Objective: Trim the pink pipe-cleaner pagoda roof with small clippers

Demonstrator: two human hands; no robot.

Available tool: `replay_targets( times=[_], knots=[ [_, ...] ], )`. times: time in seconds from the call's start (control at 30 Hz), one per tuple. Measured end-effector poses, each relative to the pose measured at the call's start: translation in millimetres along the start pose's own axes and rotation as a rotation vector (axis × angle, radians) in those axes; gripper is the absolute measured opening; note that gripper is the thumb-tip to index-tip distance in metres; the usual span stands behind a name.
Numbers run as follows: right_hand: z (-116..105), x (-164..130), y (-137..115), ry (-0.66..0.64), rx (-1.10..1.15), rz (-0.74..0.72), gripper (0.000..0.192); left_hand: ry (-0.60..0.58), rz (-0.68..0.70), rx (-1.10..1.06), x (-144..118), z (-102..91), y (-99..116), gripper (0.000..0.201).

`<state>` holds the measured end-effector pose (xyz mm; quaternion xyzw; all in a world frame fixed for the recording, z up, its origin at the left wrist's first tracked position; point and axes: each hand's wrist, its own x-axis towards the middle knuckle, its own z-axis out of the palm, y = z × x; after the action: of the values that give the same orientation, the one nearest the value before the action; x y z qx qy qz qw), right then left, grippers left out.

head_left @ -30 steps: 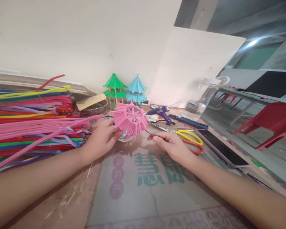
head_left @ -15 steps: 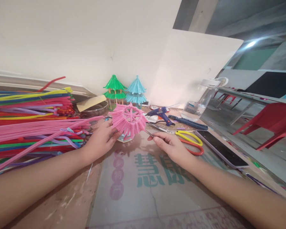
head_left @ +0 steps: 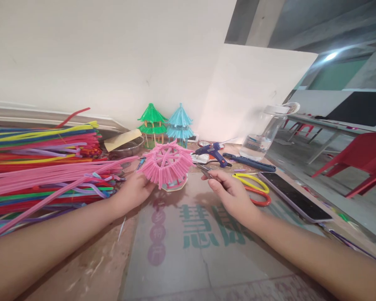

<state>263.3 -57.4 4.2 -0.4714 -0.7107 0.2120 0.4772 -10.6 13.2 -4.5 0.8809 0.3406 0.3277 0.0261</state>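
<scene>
A pink pipe-cleaner pavilion model [head_left: 167, 165] with an open ring-shaped roof stands over a pale base in front of me. My left hand [head_left: 138, 188] grips it from the left, its fingertips hidden under the roof's fringe. My right hand [head_left: 230, 190] is closed around slim metal tweezers [head_left: 204, 169], whose tips point at the roof's right edge. Whether the tips touch the roof I cannot tell. Behind it stand a green pavilion model [head_left: 152, 125] and a light blue one [head_left: 179, 123].
Bundles of coloured pipe cleaners [head_left: 44, 167] lie at the left, near a metal bowl [head_left: 127, 148]. To the right are a blue glue gun [head_left: 213, 152], yellow-and-orange-handled scissors [head_left: 257, 192], a phone [head_left: 296, 196] and a water bottle [head_left: 258, 138]. A printed sheet [head_left: 175, 267] covers the tabletop.
The pink pavilion has tipped and turned slightly in my left hand, showing more of its base. My right hand with the tweezers has shifted a little to the right. The view has moved slightly.
</scene>
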Motion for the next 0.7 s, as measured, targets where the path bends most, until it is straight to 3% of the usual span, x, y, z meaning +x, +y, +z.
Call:
replay_targets(
  times=[0.37, 0.43, 0.57, 0.63, 0.7],
  knots=[
    [-1, 2, 4, 0.037, -0.042, 0.006, 0.028, -0.04, -0.04, 0.05, -9, 5.6, -15, 0.024],
    [0, 2, 4, 0.023, -0.04, 0.001, 0.028, -0.025, -0.038, -0.011, -6, 3.4, -9, 0.024],
    [0, 2, 3, 0.022, -0.049, 0.006, 0.028, 0.128, -0.081, -0.249, 0, 1.1, 5, 0.027],
    [0, 3, 4, 0.026, -0.051, 0.001, 0.028, 0.131, -0.162, -0.438, 1, 3.0, 7, 0.034],
    [1, 3, 5, 0.027, -0.054, -0.011, 0.027, 0.134, -0.174, -0.465, 0, 6.3, 4, 0.034]
  ],
)
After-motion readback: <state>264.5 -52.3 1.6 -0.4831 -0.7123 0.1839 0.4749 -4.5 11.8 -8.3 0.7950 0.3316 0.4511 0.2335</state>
